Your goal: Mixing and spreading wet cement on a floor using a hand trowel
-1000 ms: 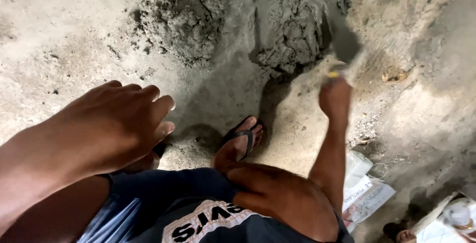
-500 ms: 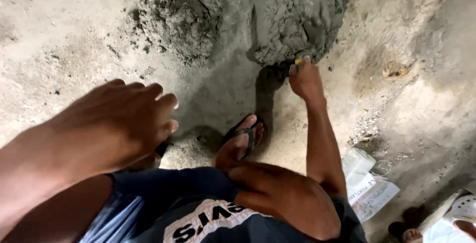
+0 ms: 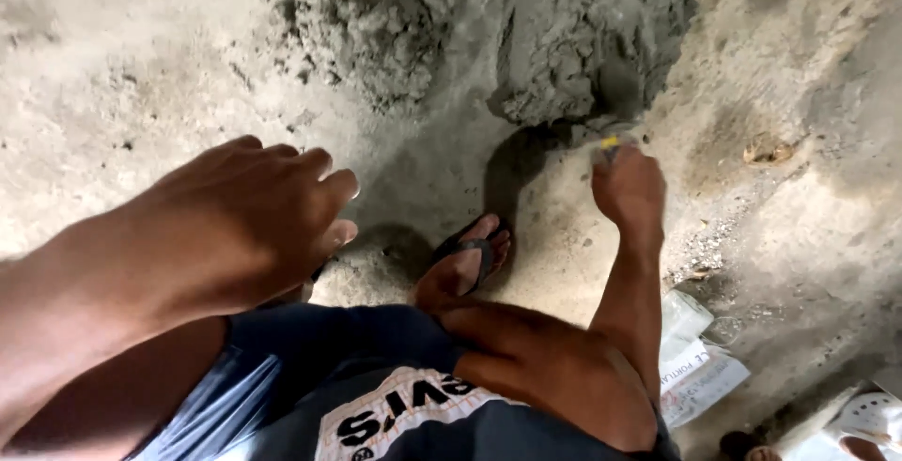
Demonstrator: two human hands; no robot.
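wet mortar heap [image 3: 587, 43] sits at about one o'clock on the concrete floor [image 3: 141, 57], dark and smooth on its near face, with a drier, crumbly heap [image 3: 385, 19] just beside it at twelve. the right hand [image 3: 628, 188] is clenched around a trowel handle [image 3: 610, 142] — only its yellow end shows clearly, and the blade is blurred against the heap's lower edge, so how deep it sits i cannot tell. the left hand [image 3: 258, 212] hovers at nine o'clock with fingers loosely spread, grasping nothing.

judging by the look, the right heap is already worked wet while the left one seems barely blended — a good share of mixing appears to be left.

the sandalled foot [image 3: 470, 264] rests just below the heap at six o'clock, near the trowel's path. paper cement sacks [image 3: 695, 367] lie at four o'clock, well apart. bare floor opens to the left and to the right of both heaps.
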